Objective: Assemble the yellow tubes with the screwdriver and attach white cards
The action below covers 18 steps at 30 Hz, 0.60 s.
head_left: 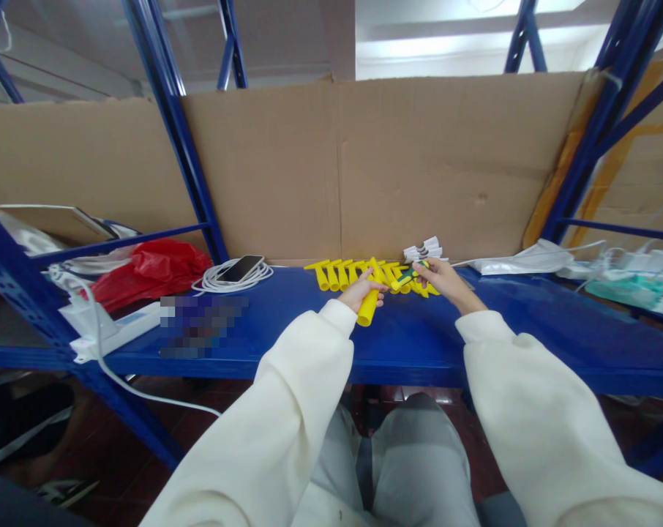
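The left hand (360, 293) grasped a yellow tube (366, 310) above the blue shelf (298, 322); the right hand (437, 275) pinched a green-and-yellow item (405, 278); one tube was being handled; whether the yellow pieces (333, 278) lined up behind were finished or waiting could not be told.

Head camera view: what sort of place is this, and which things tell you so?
Probably an improvised workbench in a workshop or storeroom: blue rack uprights frame a blue shelf used as a worktop, cardboard stands behind it, and similar yellow parts lie in a row.
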Motion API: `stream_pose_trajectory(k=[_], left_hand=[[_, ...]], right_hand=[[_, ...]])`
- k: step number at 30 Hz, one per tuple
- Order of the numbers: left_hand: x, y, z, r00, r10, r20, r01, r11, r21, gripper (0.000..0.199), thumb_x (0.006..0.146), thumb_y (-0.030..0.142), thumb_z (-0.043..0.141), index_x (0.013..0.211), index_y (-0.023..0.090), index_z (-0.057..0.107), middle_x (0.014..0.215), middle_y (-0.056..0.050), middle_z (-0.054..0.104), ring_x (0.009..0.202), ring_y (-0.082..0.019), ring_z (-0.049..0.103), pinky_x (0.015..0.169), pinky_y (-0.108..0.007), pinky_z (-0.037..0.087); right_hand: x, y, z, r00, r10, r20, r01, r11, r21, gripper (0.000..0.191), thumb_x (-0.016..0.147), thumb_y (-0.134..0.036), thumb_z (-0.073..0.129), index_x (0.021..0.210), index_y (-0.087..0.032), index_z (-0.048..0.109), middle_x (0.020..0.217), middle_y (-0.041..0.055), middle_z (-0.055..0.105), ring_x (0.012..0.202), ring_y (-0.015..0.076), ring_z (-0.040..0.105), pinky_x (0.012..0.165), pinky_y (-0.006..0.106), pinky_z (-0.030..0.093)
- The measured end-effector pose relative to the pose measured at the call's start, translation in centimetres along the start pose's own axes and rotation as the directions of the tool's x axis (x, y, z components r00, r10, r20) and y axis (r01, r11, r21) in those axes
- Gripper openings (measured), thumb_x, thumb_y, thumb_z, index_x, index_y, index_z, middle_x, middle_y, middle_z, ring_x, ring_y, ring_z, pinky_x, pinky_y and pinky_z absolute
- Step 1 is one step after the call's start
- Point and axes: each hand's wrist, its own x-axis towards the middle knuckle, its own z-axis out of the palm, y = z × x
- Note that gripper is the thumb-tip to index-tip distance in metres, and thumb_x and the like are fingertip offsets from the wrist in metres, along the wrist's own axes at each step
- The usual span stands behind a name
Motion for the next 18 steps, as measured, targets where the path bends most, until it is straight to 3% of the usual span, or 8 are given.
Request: stream_pose_trajectory(k=[9, 18], left_hand=[[0.0, -0.1, 0.0, 0.998, -0.054, -0.036, 0.057, 0.995, 0.083, 0.089, 0.083, -0.003, 0.048, 0.157, 0.033, 0.015, 0.078, 0.003, 0.056, 0.046, -0.007, 0.045, 0.046, -0.017, 0.039], [0.3, -0.2, -0.3, 0.996, -0.094, 0.004, 0.094, 0.995, 0.039, 0.096, 0.081, -0.003, 0.053, 0.156, 0.036, 0.009, 0.078, 0.004, 0.057, 0.044, -0.006, 0.045, 0.046, -0.017, 0.038]], right_hand=[[0.4, 0.5, -1.2, 0.936, -0.008, -0.353, 0.034, 0.997, 0.067, 0.049, 0.076, -0.071, 0.065, 0.074, -0.024, 0.052, 0.055, -0.0014, 0.059, 0.047, 0.0154, 0.053, 0.05, 0.03, 0.043], [0.8, 0.9, -0.6, 0.927, 0.009, -0.375, 0.045, 0.99, 0.134, 0.049, 0.073, -0.073, 0.065, 0.074, -0.026, 0.049, 0.056, -0.0016, 0.061, 0.05, 0.0168, 0.056, 0.054, 0.032, 0.046]])
